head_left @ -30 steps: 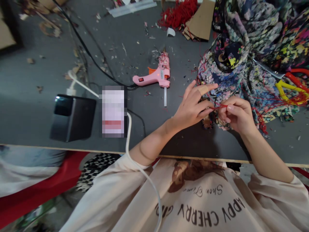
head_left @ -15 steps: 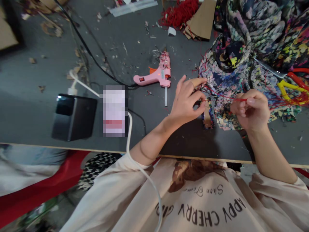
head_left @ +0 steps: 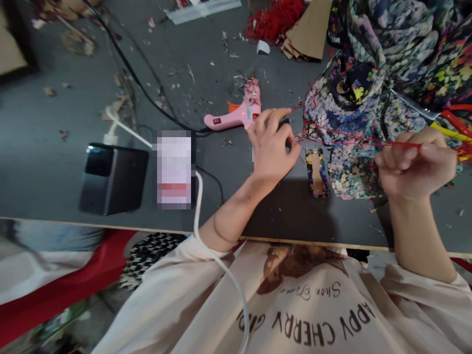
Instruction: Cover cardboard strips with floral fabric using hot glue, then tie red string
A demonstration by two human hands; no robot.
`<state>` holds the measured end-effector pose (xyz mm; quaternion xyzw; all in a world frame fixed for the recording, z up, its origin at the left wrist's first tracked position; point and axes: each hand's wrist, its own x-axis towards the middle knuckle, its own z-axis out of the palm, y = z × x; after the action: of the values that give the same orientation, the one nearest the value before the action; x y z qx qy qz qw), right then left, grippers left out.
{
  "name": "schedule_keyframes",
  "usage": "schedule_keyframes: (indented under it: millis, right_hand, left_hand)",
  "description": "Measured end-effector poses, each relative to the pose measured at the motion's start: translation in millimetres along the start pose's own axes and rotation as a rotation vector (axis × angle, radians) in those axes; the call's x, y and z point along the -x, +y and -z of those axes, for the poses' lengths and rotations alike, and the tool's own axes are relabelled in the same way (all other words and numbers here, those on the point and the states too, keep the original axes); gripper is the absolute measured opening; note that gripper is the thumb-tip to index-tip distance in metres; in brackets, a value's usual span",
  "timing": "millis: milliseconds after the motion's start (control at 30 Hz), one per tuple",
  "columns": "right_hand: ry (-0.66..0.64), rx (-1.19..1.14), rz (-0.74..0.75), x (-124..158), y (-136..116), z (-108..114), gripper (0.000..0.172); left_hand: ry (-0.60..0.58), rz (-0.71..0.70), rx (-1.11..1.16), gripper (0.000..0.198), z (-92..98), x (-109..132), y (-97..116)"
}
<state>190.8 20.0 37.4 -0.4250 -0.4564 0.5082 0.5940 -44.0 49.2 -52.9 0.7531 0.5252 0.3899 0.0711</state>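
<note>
Red thread runs stretched between my two hands, above the flowered cloth. My left hand pinches one end between thumb and index finger, beside the pink glue gun and partly covering its glue stick. At the right, my right hand is closed around the other end, with the thread along its fingertips. Below the thread a small cardboard strip with patterned cloth edges lies flat on the table, touched by neither hand.
Red and yellow-handled tools lie at the far right. Red thread is heaped beside cardboard pieces at the back. A dark power bank, a blurred phone and a white cable are at the left.
My hands have moved apart, the left one leftward over the glue stick and the right one rightward. The thread between them spans further, and the cardboard strip is now uncovered.
</note>
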Motion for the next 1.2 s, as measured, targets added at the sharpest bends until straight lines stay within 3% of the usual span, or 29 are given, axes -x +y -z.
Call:
schedule_keyframes:
  millis: [133, 200, 300, 467, 567, 767, 967, 1067, 1133, 1200]
  right_hand:
    - [-0.005, 0.044, 0.121, 2, 1, 4, 0.040]
    - [-0.010, 0.073, 0.141, 5, 7, 5, 0.034]
    - [-0.091, 0.200, 0.082, 13, 14, 4, 0.023]
    - [-0.476, 0.477, -0.014, 21, 12, -9, 0.019]
    - [-0.555, 0.496, 0.017, 21, 10, -15, 0.017]
    - [-0.512, 0.516, -0.022, 18, 7, -10, 0.017]
    - [-0.485, 0.554, -0.040, 10, -3, -6, 0.019]
    - [-0.472, 0.702, -0.008, 11, -21, 11, 0.018]
    - [-0.371, 0.838, -0.010, 12, -39, 33, 0.019]
    - [-0.171, 1.099, -0.008, 13, -55, 57, 0.019]
  left_hand:
    - [-0.011, 0.064, 0.114, 0.010, 2.1, 0, -1]
    - [0.023, 0.077, 0.205, 0.030, 10.2, -2, 7]
    - [0.104, -0.031, 0.296, 0.046, 24.7, -4, 23]
    - [-0.263, -0.396, 0.300, 0.041, 27.3, -2, 40]
    - [-0.368, -0.462, 0.297, 0.030, 21.3, 0, 41]
    - [-0.463, -0.411, 0.246, 0.027, 20.5, -3, 38]
    - [-0.328, -0.327, 0.406, 0.039, 26.2, -6, 34]
    - [-0.227, -0.247, 0.488, 0.039, 28.0, -8, 31]
    - [-0.155, -0.171, 0.524, 0.039, 28.6, -9, 30]
    - [-0.122, -0.148, 0.529, 0.037, 28.3, -8, 31]
